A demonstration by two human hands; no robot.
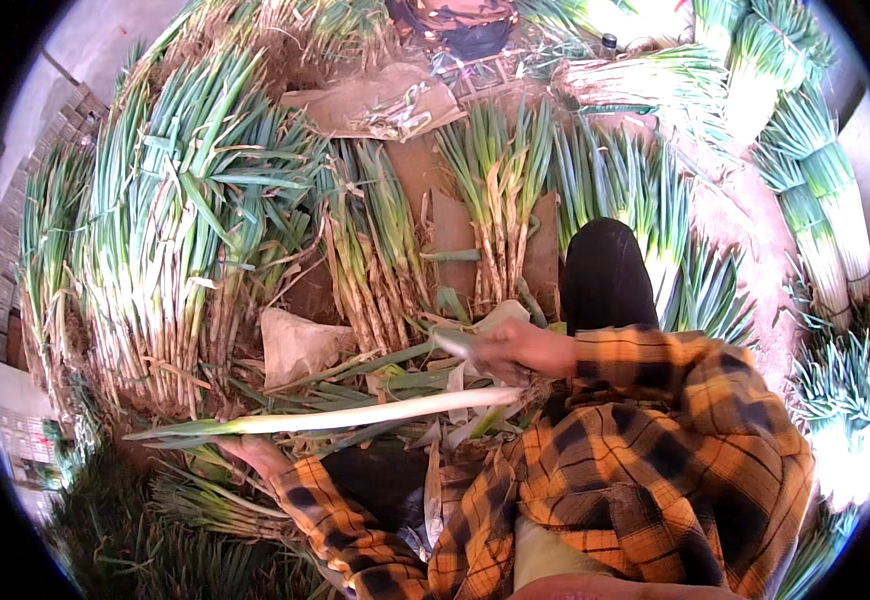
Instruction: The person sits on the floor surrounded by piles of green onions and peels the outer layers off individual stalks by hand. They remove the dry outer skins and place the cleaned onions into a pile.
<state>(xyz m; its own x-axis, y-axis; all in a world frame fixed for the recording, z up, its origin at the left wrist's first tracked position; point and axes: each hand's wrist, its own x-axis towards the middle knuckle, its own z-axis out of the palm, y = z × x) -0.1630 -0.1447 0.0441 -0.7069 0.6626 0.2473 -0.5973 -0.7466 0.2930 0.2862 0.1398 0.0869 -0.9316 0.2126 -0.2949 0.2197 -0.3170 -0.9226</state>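
Observation:
A long peeled green onion with a white stalk [397, 409] lies nearly level across the person's front. My left hand [255, 450] is shut on it near its green leaf end, at the lower left. Its root end, at the right, has brown roots. My right hand [506, 349] is just above that end, blurred, with a pale shape at its fingers; whether it grips anything is unclear. Loose green leaves and stripped husks [375, 386] lie under and around both hands.
Unpeeled green onions [157, 300] stand piled at the left, with smaller bunches [506, 217] ahead. Cleaned, tied bundles [832, 202] line the right side. A cardboard sheet [337, 105] holding scraps lies beyond. My dark-clad knee [607, 277] rises beside the right forearm.

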